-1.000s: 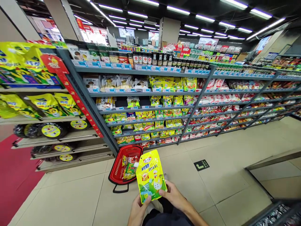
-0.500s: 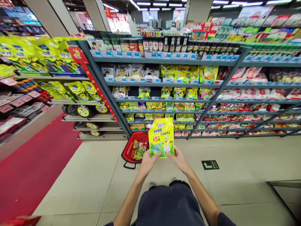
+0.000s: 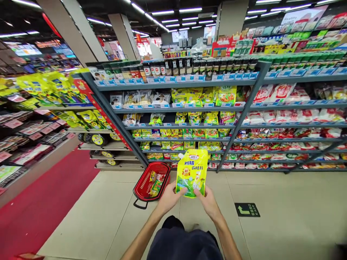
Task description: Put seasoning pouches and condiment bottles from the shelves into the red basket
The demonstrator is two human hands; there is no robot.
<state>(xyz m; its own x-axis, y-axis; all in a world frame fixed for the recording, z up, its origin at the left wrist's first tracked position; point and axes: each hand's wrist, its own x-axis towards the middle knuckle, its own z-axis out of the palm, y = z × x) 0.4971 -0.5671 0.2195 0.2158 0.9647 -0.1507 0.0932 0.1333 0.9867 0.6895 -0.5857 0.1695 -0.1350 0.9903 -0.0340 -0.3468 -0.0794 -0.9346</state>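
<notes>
A yellow and green seasoning pouch (image 3: 192,171) with a white spout at its top left corner is held upright in front of me, its printed face towards me. My left hand (image 3: 170,198) grips the lower left corner, thumb across the front. At the lower right corner my right hand (image 3: 207,202) pinches it the same way. The fingers behind the pouch are hidden. Left of the hands, a red shopping basket (image 3: 141,183) stands on the floor with its black handle folded outward. Several colourful packets (image 3: 157,185) lie in it.
Ahead runs a grey shelf rack (image 3: 173,108) with bagged seasonings and, on top, a row of spice jars (image 3: 179,68). An end display of yellow bags (image 3: 51,88) stands at left, beside a red carpet (image 3: 59,184). A green exit sign (image 3: 247,209) marks the tiled floor.
The view has tilted up and shifted, so shelves and basket sit lower in the picture. The pouch stays in both hands and appears slightly lower and further right, its spout now visible.
</notes>
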